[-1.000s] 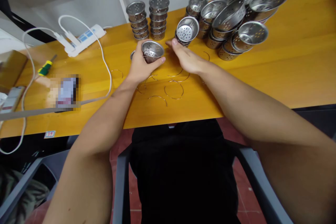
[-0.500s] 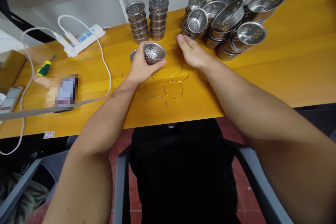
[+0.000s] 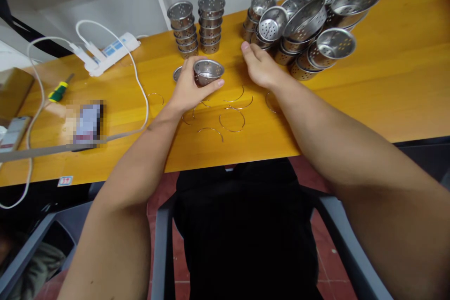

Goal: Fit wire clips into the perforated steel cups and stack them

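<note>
My left hand (image 3: 191, 85) is closed around a perforated metal cup (image 3: 208, 74), its thumb along the near side. The cup tilts slightly towards me, just above the table. Behind the wrist, a small metal rim (image 3: 177, 73) shows, mostly covered by the hand. My right hand (image 3: 260, 66) is at the foot of a leaning stack of perforated cups (image 3: 272, 26). Its thumb stretches forward; the other fingers are partly hidden, and it appears to touch the stack. Several thin wire rings and arcs (image 3: 232, 119) lie on the table between my forearms.
Two upright stacks of cups (image 3: 181, 33) stand at the back. Larger perforated cups (image 3: 304, 21) crowd the right. Leftward are a power strip (image 3: 114, 54) with white cables, a green-yellow screwdriver (image 3: 58, 91) and a blurred phone (image 3: 87, 124). The table's front edge (image 3: 232, 166) borders my lap.
The leaning stack of cups by my right hand has shifted right, and that hand has moved slightly right with it. The cup in my left hand has tipped a little.
</note>
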Demonstrator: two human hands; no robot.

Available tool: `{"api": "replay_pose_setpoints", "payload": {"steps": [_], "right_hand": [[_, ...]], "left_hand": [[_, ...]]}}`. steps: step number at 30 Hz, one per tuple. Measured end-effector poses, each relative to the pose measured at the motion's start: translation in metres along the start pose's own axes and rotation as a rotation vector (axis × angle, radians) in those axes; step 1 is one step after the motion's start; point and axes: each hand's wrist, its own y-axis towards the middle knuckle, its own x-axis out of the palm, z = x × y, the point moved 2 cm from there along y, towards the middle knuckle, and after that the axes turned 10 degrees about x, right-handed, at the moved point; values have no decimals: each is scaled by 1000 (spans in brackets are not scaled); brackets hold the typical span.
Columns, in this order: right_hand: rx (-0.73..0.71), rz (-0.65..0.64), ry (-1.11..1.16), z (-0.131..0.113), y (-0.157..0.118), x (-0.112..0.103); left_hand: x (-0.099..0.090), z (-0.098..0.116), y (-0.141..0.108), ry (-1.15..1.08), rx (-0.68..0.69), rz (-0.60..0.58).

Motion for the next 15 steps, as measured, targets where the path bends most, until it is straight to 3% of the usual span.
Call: {"api": "replay_pose_setpoints", "payload": {"steps": [3, 7, 15], "right_hand": [[45, 68, 1, 5, 3, 0], [25, 64, 5, 0, 2, 2], [-62, -85, -17, -18, -7, 5]], "left_hand": [[4, -7, -4, -52, -5, -57], [10, -25, -8, -51, -20, -130], [13, -47, -10, -31, 72, -141]]}}
